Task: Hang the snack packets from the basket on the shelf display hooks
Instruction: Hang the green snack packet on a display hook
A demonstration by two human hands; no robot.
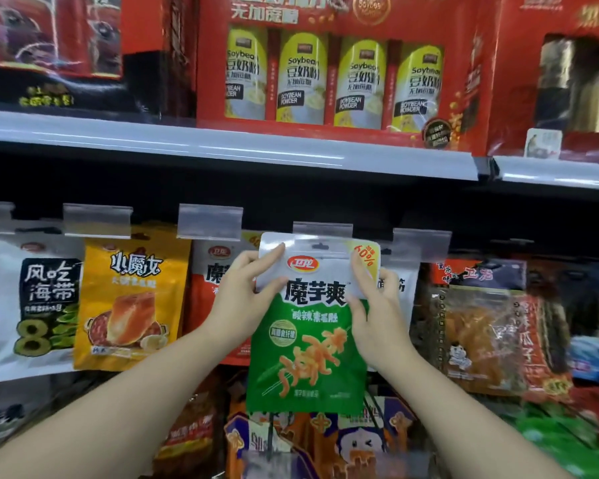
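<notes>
A white-and-green snack packet (308, 344) is raised in front of the hook row, its hang hole just below a clear price-tag holder (322, 229) at the hook's tip. My left hand (242, 299) pinches the packet's upper left edge, thumb on its front. My right hand (372, 305) pinches the upper right edge, fingers stretched up over the yellow corner. The hook itself is hidden behind the packet. The basket is out of view.
Other packets hang on neighbouring hooks: a white seaweed packet (35, 305), a yellow packet (128, 299), a red-and-white packet (211, 271) behind my left hand, brown packets (481, 333) on the right. A red soybean powder box (332, 74) stands on the shelf above.
</notes>
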